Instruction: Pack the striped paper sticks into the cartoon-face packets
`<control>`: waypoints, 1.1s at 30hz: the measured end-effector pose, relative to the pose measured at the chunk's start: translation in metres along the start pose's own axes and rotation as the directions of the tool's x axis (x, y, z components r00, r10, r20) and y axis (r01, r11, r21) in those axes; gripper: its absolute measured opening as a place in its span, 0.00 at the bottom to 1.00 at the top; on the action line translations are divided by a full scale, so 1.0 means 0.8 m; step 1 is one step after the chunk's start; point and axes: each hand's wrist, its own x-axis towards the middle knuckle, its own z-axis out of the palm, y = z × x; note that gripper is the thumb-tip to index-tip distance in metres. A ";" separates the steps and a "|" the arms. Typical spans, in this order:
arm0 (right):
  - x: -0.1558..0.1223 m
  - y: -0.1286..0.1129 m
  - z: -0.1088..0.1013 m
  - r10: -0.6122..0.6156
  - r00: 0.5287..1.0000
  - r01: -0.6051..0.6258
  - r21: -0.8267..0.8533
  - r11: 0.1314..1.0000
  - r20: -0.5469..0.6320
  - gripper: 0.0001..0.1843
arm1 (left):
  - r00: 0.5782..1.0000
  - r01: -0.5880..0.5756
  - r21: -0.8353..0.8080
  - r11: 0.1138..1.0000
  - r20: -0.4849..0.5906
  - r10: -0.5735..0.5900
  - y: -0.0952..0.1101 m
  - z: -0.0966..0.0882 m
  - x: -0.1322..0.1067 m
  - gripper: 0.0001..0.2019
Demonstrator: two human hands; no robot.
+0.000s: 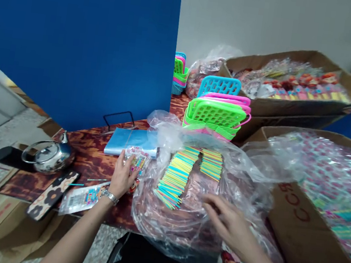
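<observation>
My left hand (123, 174) lies with fingers spread on a small clear printed packet (139, 161) of colourful pieces, beside a stack of blue plastic sheets or bags (119, 139). My right hand (231, 225) hovers over a large clear plastic bag (195, 229), its fingers loosely curved and apart, slightly blurred, with nothing visible in them. On the bag lie two rows of thin coloured sticks, a longer row (176, 174) and a shorter row (211, 164), in yellow, blue, green and orange. Another printed clear packet (81, 199) rests by my left wrist.
Stacked coloured plastic baskets (216, 113) stand behind the bag. At right are a cardboard box (299, 221) of packets and another box (282, 106) behind it. A metal kettle (53, 158), a black cylinder (12, 157) and a flower-patterned phone case (52, 195) sit at left.
</observation>
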 end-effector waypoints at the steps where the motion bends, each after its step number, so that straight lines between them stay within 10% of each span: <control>1: 0.025 -0.026 0.014 -0.023 0.998 0.018 0.088 0.996 0.053 0.12 | 0.998 0.058 -0.007 0.998 0.007 -0.058 -0.003 -0.002 0.001 0.29; 6: 0.142 -0.108 0.097 0.007 0.938 0.027 -0.091 0.996 0.348 0.19 | 0.932 0.294 -0.055 0.954 0.237 -0.273 -0.014 -0.014 0.016 0.44; 14: 0.208 -0.109 0.164 0.062 0.917 0.011 -0.180 0.984 0.394 0.37 | 0.890 0.396 -0.258 0.881 0.345 -0.298 -0.031 -0.013 0.023 0.48; 24: 0.226 -0.117 0.180 -0.083 0.974 0.064 0.098 0.993 0.211 0.32 | 0.941 0.338 -0.532 0.776 0.211 -0.265 -0.049 -0.006 0.032 0.46; 33: 0.189 -0.105 0.140 -0.213 0.959 0.181 0.173 0.968 0.188 0.30 | 0.935 0.345 -0.345 0.873 0.212 -0.286 -0.075 -0.017 0.028 0.45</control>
